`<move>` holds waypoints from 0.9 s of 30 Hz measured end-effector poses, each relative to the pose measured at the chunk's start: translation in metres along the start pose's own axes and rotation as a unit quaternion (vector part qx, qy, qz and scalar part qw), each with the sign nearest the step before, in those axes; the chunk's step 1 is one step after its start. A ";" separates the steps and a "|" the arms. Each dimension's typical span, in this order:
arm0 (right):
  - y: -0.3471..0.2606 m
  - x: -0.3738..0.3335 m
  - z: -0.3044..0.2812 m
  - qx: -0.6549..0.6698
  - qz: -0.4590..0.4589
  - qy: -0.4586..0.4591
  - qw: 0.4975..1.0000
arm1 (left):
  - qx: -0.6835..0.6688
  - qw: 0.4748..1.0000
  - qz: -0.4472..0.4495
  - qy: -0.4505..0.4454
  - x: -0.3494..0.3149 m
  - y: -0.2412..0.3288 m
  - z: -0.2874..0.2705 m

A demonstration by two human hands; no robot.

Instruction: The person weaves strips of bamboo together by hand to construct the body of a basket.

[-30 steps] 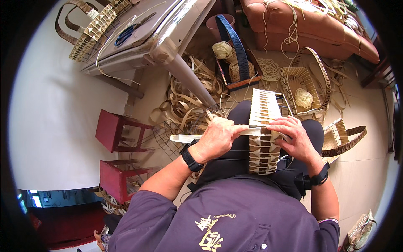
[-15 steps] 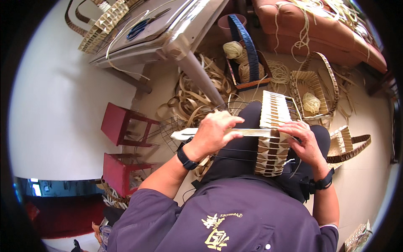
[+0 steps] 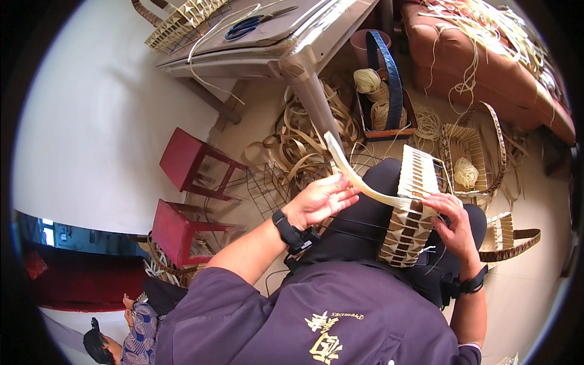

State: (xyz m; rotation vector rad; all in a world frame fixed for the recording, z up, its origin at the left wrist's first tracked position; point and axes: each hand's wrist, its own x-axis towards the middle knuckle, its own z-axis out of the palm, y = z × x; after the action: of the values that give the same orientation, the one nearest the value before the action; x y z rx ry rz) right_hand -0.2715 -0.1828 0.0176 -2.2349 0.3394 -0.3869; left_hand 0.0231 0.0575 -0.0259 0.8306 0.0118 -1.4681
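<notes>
A woven basket [image 3: 409,237] of cream and brown strips rests across my lap, its black wire frame partly uncovered. From its middle a cream flat strip [image 3: 372,193], perhaps a folded bundle, curves up and away to the left, its pale end standing near the table leg. My left hand [image 3: 325,199] is palm up beside the strip, fingers stretched out, fingertips close to it or touching it. On the basket's right edge lies my right hand [image 3: 451,218], fingers bent over the side where the strip meets it, thumb lower. What its fingertips press is partly hidden.
A table [image 3: 255,52] holds blue-handled scissors [image 3: 244,27]. Coiled strips [image 3: 298,131] and a wire frame [image 3: 267,182] lie on the floor. Around stand red stools [image 3: 188,159], a tray of cord balls [image 3: 382,132], finished baskets [image 3: 474,152] and a sofa [image 3: 468,70]. Another person [image 3: 143,328] is at lower left.
My left hand has opened off the strip and turned palm up. The strip, earlier straight and level, now bows upward at its free end. The right hand stays on the basket; the view has shifted.
</notes>
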 end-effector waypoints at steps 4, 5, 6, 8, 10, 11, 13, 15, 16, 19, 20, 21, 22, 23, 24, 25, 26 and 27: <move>0.001 0.000 0.001 -0.014 -0.001 -0.005 1.000 | 0.003 0.996 0.087 -0.017 0.016 0.039 -0.019; 0.005 -0.001 0.003 -0.021 0.002 -0.008 1.000 | -0.019 0.995 0.098 -0.015 0.020 0.049 -0.030; 0.006 -0.002 0.002 -0.020 0.005 -0.007 1.000 | -0.019 0.989 0.147 0.031 0.022 0.058 -0.018; 0.010 -0.003 0.003 -0.018 0.005 -0.010 1.000 | -0.077 0.972 0.207 0.080 0.016 0.080 -0.004; 0.013 -0.003 0.003 -0.018 0.006 -0.013 1.000 | -0.075 0.956 0.263 0.104 0.009 0.103 0.001; 0.015 -0.004 0.004 -0.018 0.006 -0.014 1.000 | -0.096 0.947 0.289 0.099 0.004 0.115 0.003; 0.016 -0.001 0.006 -0.017 0.002 -0.014 1.000 | -0.076 0.927 0.352 0.108 -0.011 0.135 0.007; 0.014 -0.004 0.005 -0.020 0.011 -0.009 1.000 | -0.067 0.904 0.409 0.105 -0.018 0.155 0.022; 0.015 -0.003 0.005 -0.017 0.009 -0.008 1.000 | -0.050 0.893 0.438 0.092 -0.024 0.162 0.023; 0.015 -0.004 0.004 -0.013 0.001 -0.003 1.000 | 0.014 0.856 0.499 0.132 -0.033 0.165 0.041; 0.009 -0.002 0.003 -0.016 -0.003 -0.004 1.000 | 0.048 0.838 0.526 0.136 -0.034 0.164 0.043; 0.006 0.000 0.002 -0.012 -0.005 -0.007 1.000 | 0.096 0.806 0.562 0.156 -0.033 0.163 0.043; 0.005 0.002 0.001 -0.006 -0.008 -0.008 1.000 | 0.119 0.784 0.590 0.152 -0.033 0.160 0.048; -0.001 0.003 0.000 -0.004 0.001 -0.014 1.000 | 0.145 0.756 0.619 0.153 -0.030 0.158 0.049; 0.000 0.002 0.001 0.001 -0.002 -0.011 1.000 | 0.171 0.724 0.650 0.153 -0.029 0.158 0.054; -0.003 0.002 0.000 -0.002 0.002 -0.008 1.000 | 0.231 0.686 0.665 0.184 -0.028 0.156 0.063; -0.005 0.002 -0.001 -0.005 0.005 -0.005 1.000 | 0.230 0.690 0.662 0.181 -0.024 0.158 0.063; -0.007 0.002 -0.001 -0.005 0.008 -0.004 1.000 | 0.340 0.603 0.682 0.235 -0.022 0.162 0.064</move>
State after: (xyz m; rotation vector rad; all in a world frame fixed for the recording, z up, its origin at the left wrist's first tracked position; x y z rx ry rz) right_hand -0.2696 -0.1802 0.0238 -2.2407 0.3553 -0.3686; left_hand 0.1302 0.0262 0.1097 1.3369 -0.6904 0.3226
